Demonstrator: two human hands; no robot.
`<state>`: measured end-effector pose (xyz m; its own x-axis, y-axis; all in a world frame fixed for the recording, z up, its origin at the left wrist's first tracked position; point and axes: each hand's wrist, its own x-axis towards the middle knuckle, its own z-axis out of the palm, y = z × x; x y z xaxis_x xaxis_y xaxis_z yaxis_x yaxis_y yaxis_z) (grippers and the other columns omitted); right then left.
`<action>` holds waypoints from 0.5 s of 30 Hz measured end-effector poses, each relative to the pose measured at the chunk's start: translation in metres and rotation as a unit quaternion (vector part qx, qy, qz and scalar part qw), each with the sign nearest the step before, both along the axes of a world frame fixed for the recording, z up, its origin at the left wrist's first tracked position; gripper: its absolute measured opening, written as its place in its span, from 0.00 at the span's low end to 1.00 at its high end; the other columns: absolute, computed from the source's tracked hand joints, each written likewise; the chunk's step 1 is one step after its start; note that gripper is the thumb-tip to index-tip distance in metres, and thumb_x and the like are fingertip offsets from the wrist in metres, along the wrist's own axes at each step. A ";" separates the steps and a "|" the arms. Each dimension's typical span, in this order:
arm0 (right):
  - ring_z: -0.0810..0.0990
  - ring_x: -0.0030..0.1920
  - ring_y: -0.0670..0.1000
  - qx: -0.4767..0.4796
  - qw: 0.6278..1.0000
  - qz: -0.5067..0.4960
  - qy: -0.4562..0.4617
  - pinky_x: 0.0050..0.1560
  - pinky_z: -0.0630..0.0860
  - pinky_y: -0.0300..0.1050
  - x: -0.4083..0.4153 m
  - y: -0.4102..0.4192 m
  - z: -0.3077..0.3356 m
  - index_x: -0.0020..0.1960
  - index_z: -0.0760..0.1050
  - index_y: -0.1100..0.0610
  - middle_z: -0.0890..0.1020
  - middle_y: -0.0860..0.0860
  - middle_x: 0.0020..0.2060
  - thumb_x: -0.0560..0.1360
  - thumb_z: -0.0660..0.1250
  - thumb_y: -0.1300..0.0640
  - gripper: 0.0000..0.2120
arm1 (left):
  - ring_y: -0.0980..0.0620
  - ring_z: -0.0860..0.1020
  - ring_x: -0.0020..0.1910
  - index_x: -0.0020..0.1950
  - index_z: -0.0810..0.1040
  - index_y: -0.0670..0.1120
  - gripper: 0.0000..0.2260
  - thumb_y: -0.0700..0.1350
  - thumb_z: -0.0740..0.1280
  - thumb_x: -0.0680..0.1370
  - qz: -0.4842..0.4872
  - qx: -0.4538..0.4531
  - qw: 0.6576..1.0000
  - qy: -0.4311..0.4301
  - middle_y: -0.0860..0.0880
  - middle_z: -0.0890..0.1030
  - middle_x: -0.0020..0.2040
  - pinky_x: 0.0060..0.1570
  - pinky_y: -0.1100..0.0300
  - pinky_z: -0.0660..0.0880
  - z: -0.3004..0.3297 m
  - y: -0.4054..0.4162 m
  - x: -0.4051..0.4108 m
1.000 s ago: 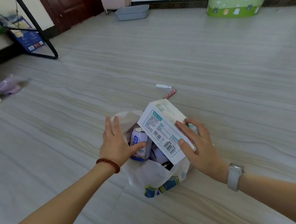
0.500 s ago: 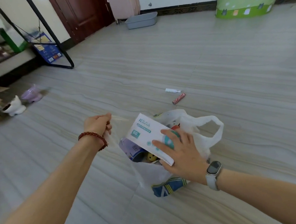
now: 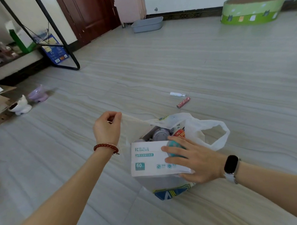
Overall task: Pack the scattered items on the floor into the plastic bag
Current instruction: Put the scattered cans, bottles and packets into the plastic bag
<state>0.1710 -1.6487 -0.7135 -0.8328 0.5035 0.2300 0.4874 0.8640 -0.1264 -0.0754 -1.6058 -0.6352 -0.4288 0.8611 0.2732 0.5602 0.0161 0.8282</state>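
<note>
Mostly packed: plastic bag (image 3: 193, 127) near centre holds cans, white box (image 3: 151, 158) half in. Right hand (image 3: 195, 163) flat, fingers straight, pressing box; left hand (image 3: 107, 126) pinches bag handle, pulled further left than before. Spray vial (image 3: 177, 94) and patterned tube (image 3: 183, 102) left on floor beyond.

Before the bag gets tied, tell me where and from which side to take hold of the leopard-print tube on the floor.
Take the leopard-print tube across its middle, coming straight down from above. It lies flat on the floor, slanted, so only its top and long sides are free. Set the grip across the narrow width, not along its length. The small white bottle lies just beyond its far end, seemingly apart, so approach from the near side.
</note>
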 end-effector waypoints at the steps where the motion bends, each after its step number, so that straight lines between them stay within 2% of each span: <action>1: 0.59 0.71 0.61 0.015 1.000 0.018 -0.015 0.67 0.66 0.59 0.004 -0.001 -0.001 0.63 0.67 0.51 0.68 0.52 0.67 0.73 0.61 0.46 0.20 | 0.59 0.72 0.33 0.41 0.76 0.47 0.04 0.43 0.66 0.75 -0.006 0.011 1.000 0.013 0.56 0.74 0.33 0.34 0.72 0.68 -0.001 -0.002 0.003; 3: 0.59 0.71 0.60 0.037 0.997 0.043 -0.042 0.68 0.65 0.57 0.009 0.002 0.000 0.63 0.68 0.51 0.70 0.52 0.67 0.74 0.59 0.45 0.20 | 0.60 0.72 0.33 0.41 0.76 0.46 0.04 0.43 0.65 0.75 -0.011 0.022 1.000 0.018 0.57 0.74 0.32 0.33 0.74 0.67 -0.002 -0.003 0.010; 5: 0.60 0.70 0.58 0.027 0.998 0.027 -0.056 0.71 0.60 0.54 0.008 0.013 0.006 0.65 0.67 0.51 0.71 0.53 0.67 0.76 0.54 0.44 0.20 | 0.60 0.72 0.33 0.41 0.77 0.46 0.04 0.44 0.66 0.75 -0.006 0.022 1.000 0.010 0.57 0.74 0.32 0.34 0.73 0.67 0.000 -0.001 0.015; 8: 0.61 0.72 0.53 -0.081 0.994 -0.078 -0.010 0.74 0.46 0.45 -0.009 0.029 0.026 0.69 0.63 0.51 0.66 0.53 0.71 0.75 0.43 0.38 0.28 | 0.60 0.72 0.33 0.40 0.77 0.46 0.04 0.44 0.66 0.74 -0.008 0.025 1.000 0.001 0.56 0.74 0.32 0.36 0.69 0.68 0.003 0.001 0.018; 9: 0.58 0.73 0.50 -0.115 0.987 -0.112 0.010 0.73 0.42 0.41 -0.016 0.034 0.030 0.70 0.61 0.50 0.63 0.52 0.72 0.74 0.41 0.37 0.31 | 0.60 0.72 0.33 0.41 0.77 0.45 0.04 0.44 0.66 0.75 -0.009 0.025 1.000 -0.002 0.56 0.74 0.32 0.36 0.68 0.69 0.003 0.001 0.018; 11: 0.53 0.74 0.47 -0.155 0.978 -0.137 -0.011 0.71 0.38 0.37 -0.026 0.038 0.034 0.72 0.56 0.49 0.58 0.50 0.74 0.75 0.42 0.39 0.29 | 0.59 0.71 0.32 0.41 0.77 0.45 0.04 0.44 0.66 0.75 -0.001 0.024 1.000 -0.016 0.55 0.74 0.32 0.35 0.68 0.69 0.003 0.001 0.016; 13: 0.48 0.75 0.46 -0.150 0.981 -0.107 -0.053 0.72 0.36 0.39 -0.028 0.036 0.033 0.73 0.52 0.49 0.54 0.49 0.75 0.73 0.38 0.37 0.32 | 0.59 0.71 0.32 0.41 0.77 0.44 0.04 0.44 0.66 0.75 0.005 0.024 0.999 -0.026 0.54 0.73 0.32 0.34 0.68 0.68 0.004 0.002 0.015; 15: 0.46 0.75 0.49 -0.158 0.977 -0.119 -0.073 0.74 0.39 0.47 -0.025 0.036 0.031 0.73 0.51 0.44 0.52 0.46 0.75 0.67 0.33 0.33 0.37 | 0.59 0.71 0.31 0.41 0.77 0.45 0.04 0.44 0.66 0.75 0.006 0.022 0.999 -0.026 0.54 0.73 0.31 0.34 0.68 0.68 0.006 0.002 0.016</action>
